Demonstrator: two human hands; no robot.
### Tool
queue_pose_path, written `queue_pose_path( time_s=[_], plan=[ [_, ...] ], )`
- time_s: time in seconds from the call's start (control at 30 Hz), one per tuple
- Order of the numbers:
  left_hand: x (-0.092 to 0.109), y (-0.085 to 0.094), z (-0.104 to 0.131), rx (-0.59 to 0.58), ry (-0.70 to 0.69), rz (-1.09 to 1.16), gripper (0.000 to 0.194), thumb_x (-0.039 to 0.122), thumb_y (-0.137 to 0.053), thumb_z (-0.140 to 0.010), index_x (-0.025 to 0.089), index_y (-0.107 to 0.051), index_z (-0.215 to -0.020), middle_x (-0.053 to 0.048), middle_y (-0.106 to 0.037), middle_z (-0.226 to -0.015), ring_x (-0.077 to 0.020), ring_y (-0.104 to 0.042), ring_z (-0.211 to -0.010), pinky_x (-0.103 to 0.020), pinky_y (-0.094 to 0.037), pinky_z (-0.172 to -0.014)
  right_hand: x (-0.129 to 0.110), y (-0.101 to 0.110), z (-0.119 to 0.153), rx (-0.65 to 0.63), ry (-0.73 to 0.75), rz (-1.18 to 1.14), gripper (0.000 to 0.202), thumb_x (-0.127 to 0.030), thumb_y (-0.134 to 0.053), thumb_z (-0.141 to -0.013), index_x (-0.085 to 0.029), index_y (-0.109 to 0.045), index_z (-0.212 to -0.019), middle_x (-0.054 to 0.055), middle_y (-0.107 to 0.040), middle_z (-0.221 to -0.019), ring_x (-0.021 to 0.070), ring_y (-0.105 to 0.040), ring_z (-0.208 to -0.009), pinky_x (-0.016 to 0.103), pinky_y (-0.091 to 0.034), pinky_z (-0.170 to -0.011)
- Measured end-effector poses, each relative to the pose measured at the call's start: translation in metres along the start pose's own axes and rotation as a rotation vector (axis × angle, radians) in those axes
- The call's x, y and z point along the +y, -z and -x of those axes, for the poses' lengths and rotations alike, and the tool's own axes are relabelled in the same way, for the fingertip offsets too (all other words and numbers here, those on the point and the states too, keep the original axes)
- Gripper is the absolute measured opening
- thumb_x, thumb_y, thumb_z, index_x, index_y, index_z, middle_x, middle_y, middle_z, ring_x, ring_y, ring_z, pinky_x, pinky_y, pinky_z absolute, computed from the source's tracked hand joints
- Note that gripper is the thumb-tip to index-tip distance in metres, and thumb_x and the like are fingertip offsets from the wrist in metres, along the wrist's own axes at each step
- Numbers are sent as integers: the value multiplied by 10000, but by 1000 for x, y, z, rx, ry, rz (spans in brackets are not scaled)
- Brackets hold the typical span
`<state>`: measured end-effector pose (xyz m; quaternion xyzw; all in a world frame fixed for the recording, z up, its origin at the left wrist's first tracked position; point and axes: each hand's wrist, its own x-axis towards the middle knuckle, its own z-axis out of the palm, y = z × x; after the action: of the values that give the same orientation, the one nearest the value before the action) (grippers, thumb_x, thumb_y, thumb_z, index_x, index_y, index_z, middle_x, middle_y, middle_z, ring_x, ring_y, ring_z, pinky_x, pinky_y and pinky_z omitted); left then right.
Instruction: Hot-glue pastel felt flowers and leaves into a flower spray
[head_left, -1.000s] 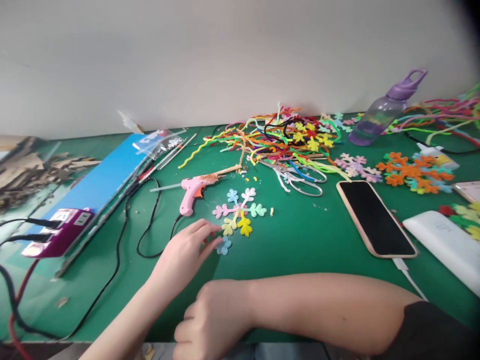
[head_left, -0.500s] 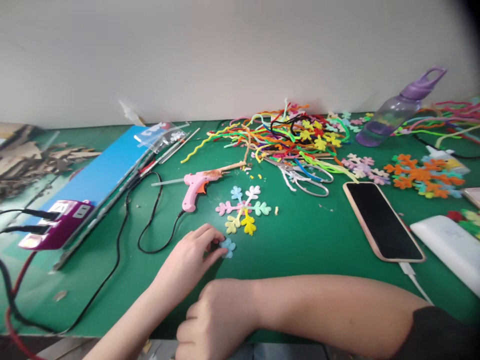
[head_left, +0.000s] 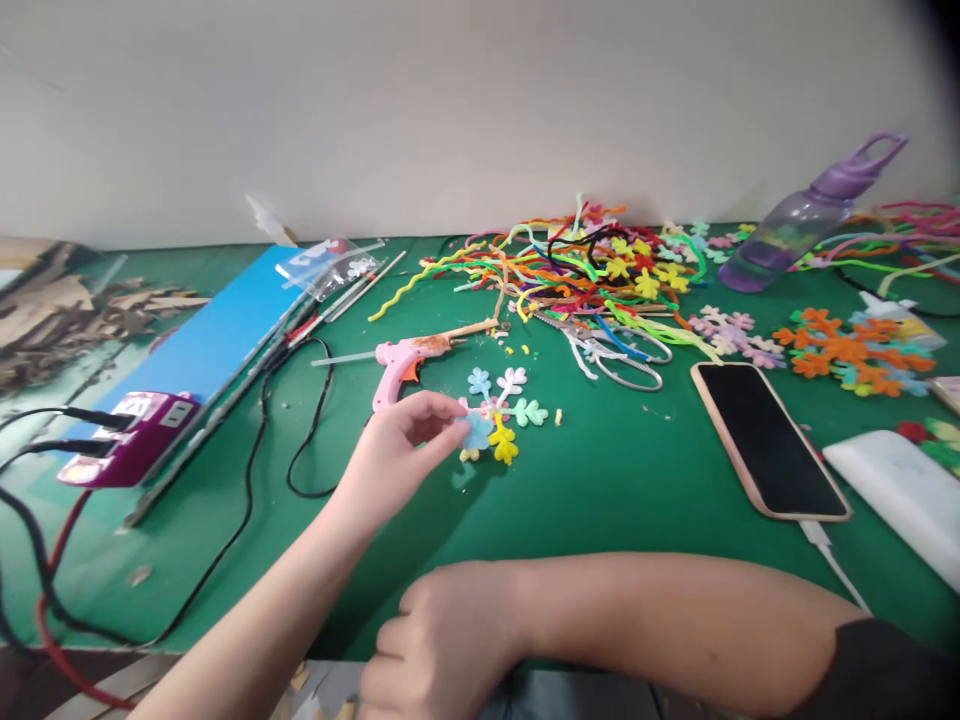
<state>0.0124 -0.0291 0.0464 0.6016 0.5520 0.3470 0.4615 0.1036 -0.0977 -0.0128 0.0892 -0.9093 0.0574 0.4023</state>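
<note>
Between thumb and fingertips, my left hand (head_left: pixel 405 445) pinches a small light-blue fuzzy flower (head_left: pixel 478 431). It is held over the left part of a snowflake shape (head_left: pixel 504 438) made of fuzzy chenille pieces in blue, white, green, yellow and pink. Part of the snowflake is hidden behind the flower and fingers; I cannot tell whether they touch. My right hand (head_left: pixel 442 635) is closed in a fist by the front edge of the table, its palm side out of sight. Behind my left hand lies a pink glue gun (head_left: pixel 397 375) with a glue stick in its back.
A heap of pipe cleaners (head_left: pixel 592 265), scissors (head_left: pixel 637 365) and a purple bottle (head_left: pixel 795 225) are at the back. Finished snowflakes (head_left: pixel 847 345), a phone (head_left: pixel 765 440) and a white power bank (head_left: pixel 892 490) lie right. A purple power strip (head_left: pixel 131 440) with cords is left.
My left hand has lifted the light-blue flower from the table and carried it up and slightly right, over the snowflake. My right hand stays closed near the edge.
</note>
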Motion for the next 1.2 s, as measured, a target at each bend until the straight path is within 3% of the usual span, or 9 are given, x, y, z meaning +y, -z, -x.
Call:
queue_pose_path(
  time_s=[0.1,0.2,0.33,0.4,0.47,0.6,0.83,1.03,1.2],
  plan=[
    [4,-3,-11,-2,26,75,216,349,-672,-761,179,-663,-895,-23,-691,-817,-154,-638,-684,-265,-521,-638,1,9,-10,104,2,67,399,-248,-616,-670,-205,-261,-494,-97,-335,-416,43,-333,-322,193,-193,-314],
    [4,-4,-17,1,40,117,240,346,-689,-754,177,-676,-924,-18,-691,-805,-141,-637,-670,-255,-530,-638,4,42,-17,223,-107,154,346,-237,-629,-693,-210,-333,-516,-93,-323,-442,50,-343,-379,201,-220,-342],
    [-4,-8,-15,39,-4,235,259,319,-723,-732,167,-661,-932,-13,-684,-789,-123,-636,-682,-226,-537,-640,9,99,-7,270,-598,318,80,-253,-568,-810,-174,-569,-826,-31,-550,-606,99,-480,-522,258,-400,-482],
    [-8,-12,-12,64,-32,289,260,295,-739,-723,166,-647,-929,-6,-679,-778,-115,-639,-700,-206,-535,-648,12,117,6,429,-911,269,236,-138,-568,-810,-185,-553,-1041,-5,-589,-769,87,-502,-596,236,-447,-563],
    [-9,-16,-6,86,-63,303,250,272,-745,-721,165,-637,-919,-7,-679,-787,-108,-640,-703,-196,-535,-653,17,125,20,563,-1122,216,330,-165,-596,-803,-207,-517,-1120,15,-562,-877,86,-490,-611,235,-438,-537],
    [-4,-22,3,86,-123,293,213,246,-735,-732,167,-629,-899,-10,-685,-818,-105,-642,-691,-202,-541,-662,25,119,35,359,-1389,-212,168,-276,-613,-818,-203,-605,-969,18,-623,-838,119,-573,-691,244,-468,-590],
    [-9,-27,0,-70,33,429,271,296,-748,-714,154,-650,-924,-40,-709,-878,-156,-664,-793,-278,-556,-744,29,105,42,545,-1524,-474,186,-363,-649,-799,-189,-639,-863,29,-674,-795,136,-629,-689,255,-507,-627],
    [-12,-26,-2,-127,183,548,209,252,-788,-664,136,-674,-795,-12,-703,-770,-90,-610,-622,-201,-508,-603,30,108,48,534,-1502,-565,158,-344,-664,-797,-199,-654,-857,14,-661,-788,116,-615,-659,240,-495,-601],
    [-10,-24,-3,-214,279,637,235,180,-827,-588,124,-664,-747,20,-670,-663,-62,-575,-560,-168,-474,-566,30,107,50,505,-1424,-447,121,-324,-654,-813,-210,-691,-800,19,-650,-762,129,-594,-683,258,-497,-610]
  ],
)
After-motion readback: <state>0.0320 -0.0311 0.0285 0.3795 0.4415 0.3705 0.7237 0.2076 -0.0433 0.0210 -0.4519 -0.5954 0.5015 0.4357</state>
